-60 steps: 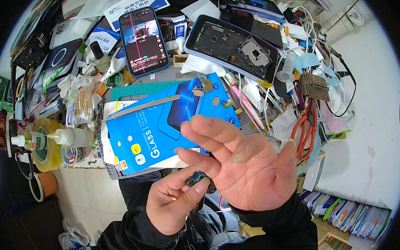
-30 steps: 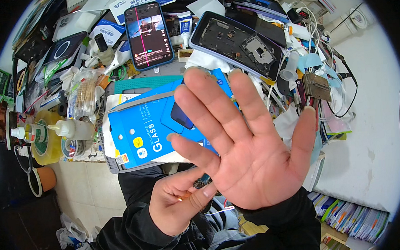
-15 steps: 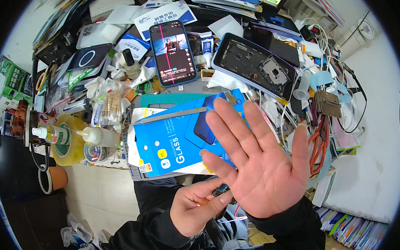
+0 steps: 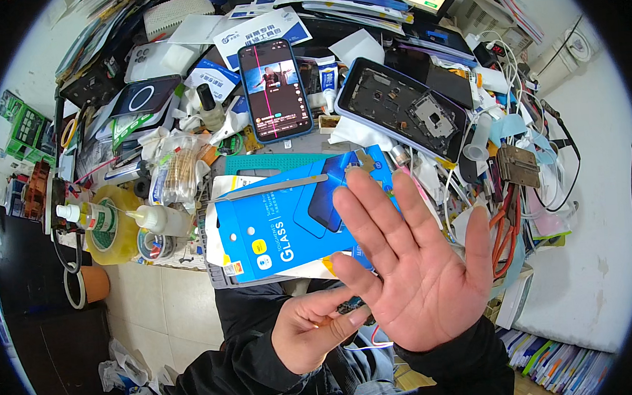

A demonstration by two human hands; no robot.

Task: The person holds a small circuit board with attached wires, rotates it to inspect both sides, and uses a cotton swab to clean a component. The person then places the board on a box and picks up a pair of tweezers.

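Observation:
Near my lap, my left hand (image 4: pixel 311 334) pinches a small dark circuit board (image 4: pixel 350 305) between thumb and fingers; the board is partly hidden behind my right hand. A red and white wire (image 4: pixel 375 336) shows just below it. My right hand (image 4: pixel 430 285) is held palm up with its fingers spread, and nothing lies in it. Its fingertips overlap the right part of a blue screen-protector box (image 4: pixel 267 229) on the bench. Across that box lies a slim metal tool (image 4: pixel 272 188), like closed tweezers.
Behind the box, a lit phone (image 4: pixel 275 91) with a pink line down its screen leans upright. An opened phone housing (image 4: pixel 401 109) lies to its right. Left are a white dropper bottle (image 4: pixel 164 220), a yellow tape roll (image 4: pixel 110 243) and cotton swabs (image 4: pixel 178 173). Orange-handled pliers (image 4: pixel 505 240) stand right.
My right hand sits slightly lower and farther right in the picture, still spread. My left hand keeps its pinch on the board. The picture on the phone's screen differs.

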